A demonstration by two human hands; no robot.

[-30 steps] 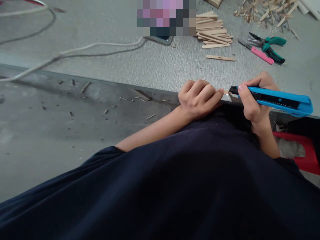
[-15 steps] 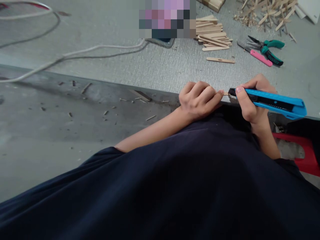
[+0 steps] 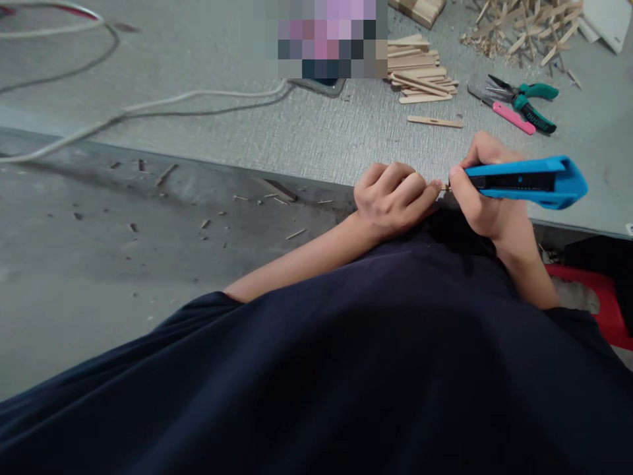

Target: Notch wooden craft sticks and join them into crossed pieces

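Note:
My left hand point(image 3: 395, 196) is closed at the table's front edge, its fingers pressing down on a wooden craft stick point(image 3: 444, 187). Only a short end of that stick shows between the hands; the rest is hidden under my fingers. In my right hand point(image 3: 487, 191) is a blue utility knife point(image 3: 537, 183), gripped near its front, with its back end pointing right. The knife's tip meets the stick close to my left fingertips, and the blade itself is hidden. Just beyond my hands lies a single craft stick point(image 3: 435, 122) with a dark slot in its middle.
Green-handled pliers point(image 3: 537, 102) and a pink-handled knife point(image 3: 514, 119) lie at the right. Behind are a pile of craft sticks point(image 3: 420, 72) and a heap of crossed sticks point(image 3: 529, 33) with shavings. A white cable point(image 3: 198, 94) crosses the left. A red stool point(image 3: 610, 310) stands below.
My right hand has moved slightly left and up with the utility knife, whose back end has swung upward. My left hand stays in place on the stick.

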